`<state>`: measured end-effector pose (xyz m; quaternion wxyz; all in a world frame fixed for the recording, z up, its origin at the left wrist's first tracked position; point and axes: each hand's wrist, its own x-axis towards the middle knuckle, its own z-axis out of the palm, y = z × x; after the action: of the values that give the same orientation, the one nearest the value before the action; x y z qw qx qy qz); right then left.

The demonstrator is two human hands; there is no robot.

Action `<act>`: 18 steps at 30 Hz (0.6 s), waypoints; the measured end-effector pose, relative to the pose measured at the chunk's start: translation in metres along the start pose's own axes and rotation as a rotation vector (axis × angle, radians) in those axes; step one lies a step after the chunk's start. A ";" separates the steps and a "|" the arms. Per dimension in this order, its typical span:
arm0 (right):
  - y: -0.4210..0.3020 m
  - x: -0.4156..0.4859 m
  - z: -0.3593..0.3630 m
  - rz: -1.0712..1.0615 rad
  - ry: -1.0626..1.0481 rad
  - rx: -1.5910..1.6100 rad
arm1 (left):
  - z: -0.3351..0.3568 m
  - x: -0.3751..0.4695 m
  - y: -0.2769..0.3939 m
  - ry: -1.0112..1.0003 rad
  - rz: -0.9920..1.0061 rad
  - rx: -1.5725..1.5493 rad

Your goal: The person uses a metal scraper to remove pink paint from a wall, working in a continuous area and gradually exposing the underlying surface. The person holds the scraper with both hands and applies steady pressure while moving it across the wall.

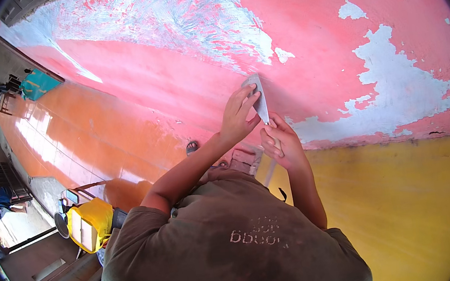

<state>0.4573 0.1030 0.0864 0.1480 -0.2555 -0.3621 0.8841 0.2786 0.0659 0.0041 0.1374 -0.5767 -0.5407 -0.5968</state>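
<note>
My right hand [281, 138] is closed around the light-coloured handle of a putty knife [261, 102]. On its wide metal blade lie the fingers of my left hand [240, 111], with the thumb lower down near the blade's narrow neck. The blade's far edge meets the painted wall [183, 68], or comes very close to it, just below a scraped area. Pink paint covers much of this wall. A large pale blue-white patch [178, 25] with streaky scrape marks spreads above the blade.
More bare, ragged patches [389, 80] show on the wall at right, above a yellow surface [384, 189]. Orange floor tiles [76, 115] run along the left. A yellow bag [96, 217] sits at my left side. A sandalled foot [192, 146] shows near the wall's base.
</note>
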 end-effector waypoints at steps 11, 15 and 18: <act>-0.039 -0.018 -0.005 0.069 0.116 -0.175 | 0.036 0.024 -0.010 0.123 0.196 -0.041; -0.038 0.003 -0.010 0.059 0.071 -0.233 | 0.033 0.025 -0.022 0.193 0.198 0.055; -0.037 -0.002 -0.005 0.059 0.115 -0.250 | 0.031 0.026 -0.021 0.190 0.189 0.058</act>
<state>0.4645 0.1308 0.1109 0.1095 -0.3328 -0.4528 0.8199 0.2715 0.1109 0.0080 0.2604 -0.5618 -0.4856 -0.6171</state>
